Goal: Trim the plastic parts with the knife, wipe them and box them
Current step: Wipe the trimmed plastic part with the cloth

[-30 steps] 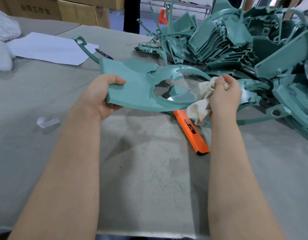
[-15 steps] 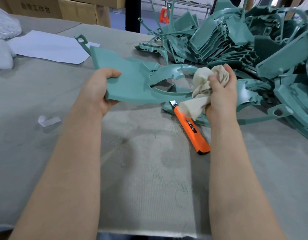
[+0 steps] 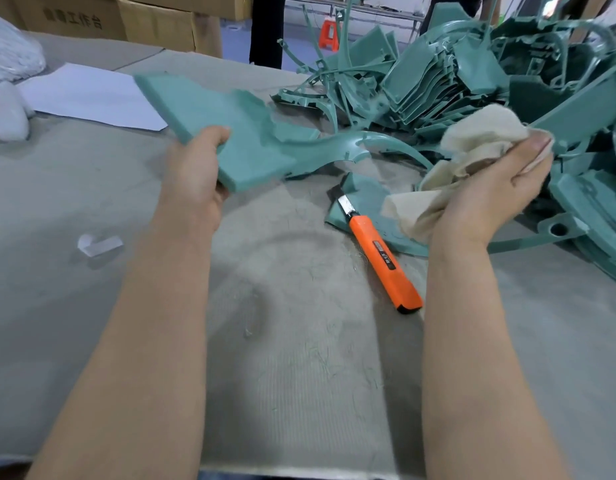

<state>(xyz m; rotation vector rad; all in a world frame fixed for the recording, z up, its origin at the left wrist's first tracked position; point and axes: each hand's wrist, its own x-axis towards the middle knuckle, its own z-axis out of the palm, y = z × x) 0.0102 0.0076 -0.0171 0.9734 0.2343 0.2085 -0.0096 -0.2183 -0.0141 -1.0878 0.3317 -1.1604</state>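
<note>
With left hand (image 3: pixel 195 174) gripping the green plastic part (image 3: pixel 230 133) mid-frame and right hand (image 3: pixel 490 192) clutching the rag (image 3: pixel 472 143), wiping looks done. Next: box it. Utility knife (image 3: pixel 382 254) idle on tabletop (image 3: pixel 299 375).

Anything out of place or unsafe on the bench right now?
Yes: the orange knife lies loose on the table with its blade out, close to the right hand gripping the cloth. Thin green shavings litter the table nearby. The plastic part in the left hand is too blurred to judge.
</note>
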